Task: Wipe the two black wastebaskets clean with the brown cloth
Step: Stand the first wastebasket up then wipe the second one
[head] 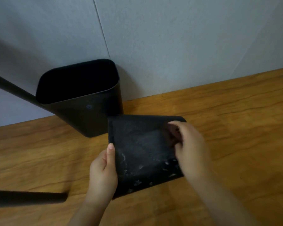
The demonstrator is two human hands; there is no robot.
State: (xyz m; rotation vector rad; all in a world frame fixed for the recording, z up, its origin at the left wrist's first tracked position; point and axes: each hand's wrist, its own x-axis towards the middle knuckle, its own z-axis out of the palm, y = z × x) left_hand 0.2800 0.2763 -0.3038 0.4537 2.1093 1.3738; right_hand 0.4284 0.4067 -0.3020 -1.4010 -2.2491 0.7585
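Note:
One black wastebasket (88, 115) stands upright on the wooden floor against the grey wall, its mouth open upward. A second black wastebasket (137, 152) is tipped toward me in front of it, and its broad side shows whitish dust marks. My left hand (103, 173) grips its left edge, thumb lying along the rim. My right hand (189, 147), blurred, holds a bunched brown cloth (174, 133) against the upper right of that side. Most of the cloth is hidden under my fingers.
A black bar (11, 88) runs diagonally at the left, behind the upright basket. Another black bar (26, 199) lies low at the bottom left. The wooden floor (235, 119) stretches to the right, and the grey wall (170, 46) closes the back.

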